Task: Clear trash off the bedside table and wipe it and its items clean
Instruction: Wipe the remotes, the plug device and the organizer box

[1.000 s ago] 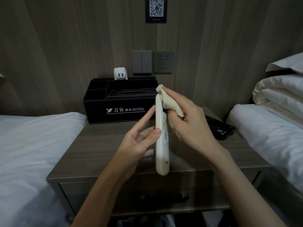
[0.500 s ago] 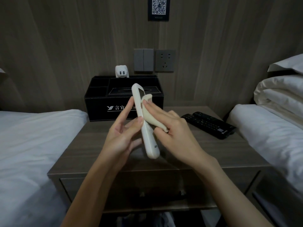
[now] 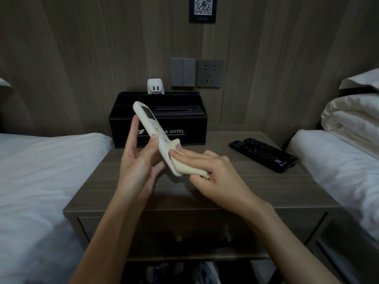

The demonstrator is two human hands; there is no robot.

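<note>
L hand [image 3: 141, 162], frame ctr, grips white remote [image 3: 150, 125]: thumb on its face, fingers behind. Remote is tilted, top end toward upper left, held above the counter [image 3: 225, 193]. R hand [image 3: 213, 173] pinches beige cloth [image 3: 184, 168], fingers pressing it on remote's lower end. Behind: black tissue box [image 3: 184, 124] at counter's back, white charger [image 3: 155, 87] above it. Black remote [image 3: 264, 154] lies ctr-right on counter. White beds at left & right edges.
</note>
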